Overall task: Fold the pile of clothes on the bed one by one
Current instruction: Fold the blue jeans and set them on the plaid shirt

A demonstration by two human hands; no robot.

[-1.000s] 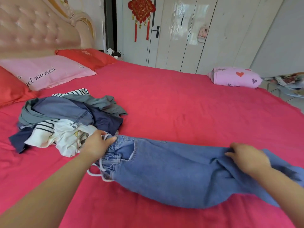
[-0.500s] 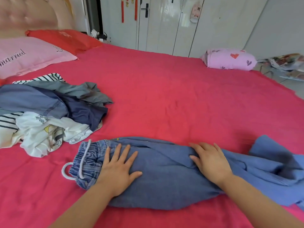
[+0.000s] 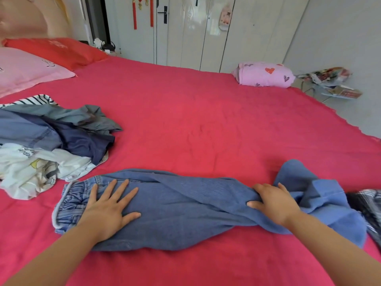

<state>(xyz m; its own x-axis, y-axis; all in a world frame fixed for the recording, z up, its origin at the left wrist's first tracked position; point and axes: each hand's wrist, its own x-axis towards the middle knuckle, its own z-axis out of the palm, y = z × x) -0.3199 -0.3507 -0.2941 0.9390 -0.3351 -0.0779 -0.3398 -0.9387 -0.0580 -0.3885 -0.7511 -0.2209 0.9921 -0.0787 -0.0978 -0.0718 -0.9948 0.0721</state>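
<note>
Across most of the view spreads a bed (image 3: pixel 206 124) under a red sheet, with white wardrobe doors (image 3: pixel 206 34) standing behind its far edge. Jeans (image 3: pixel 185 205) lie crosswise on the near part of the sheet. Their elastic waistband is to the left and the legs run right, ending in a rumpled heap near the right edge. Just beyond the waistband, to the left, sits the pile (image 3: pixel 47 145) of unfolded clothes: a white printed top in front, navy and blue pieces behind it, then a grey-green garment and a striped one farthest back. A pink pillow (image 3: pixel 26 71) and a red pillow (image 3: pixel 55 50) lie at the far left. A pink bundle (image 3: pixel 266 75) printed with hearts rests at the bed's far right corner, well apart from the clothes.

The left hand (image 3: pixel 109 207) lies flat on the jeans just right of the waistband, fingers straight and spread, pressing the denim down. The right hand (image 3: pixel 276 203) sits on the legs where the cloth bunches, its fingers curled into the gathered denim and its thumb against the fold. A checked cloth (image 3: pixel 371 207) shows at the right edge, beside the leg ends. Red tassels (image 3: pixel 143 11) hang by the door.
</note>
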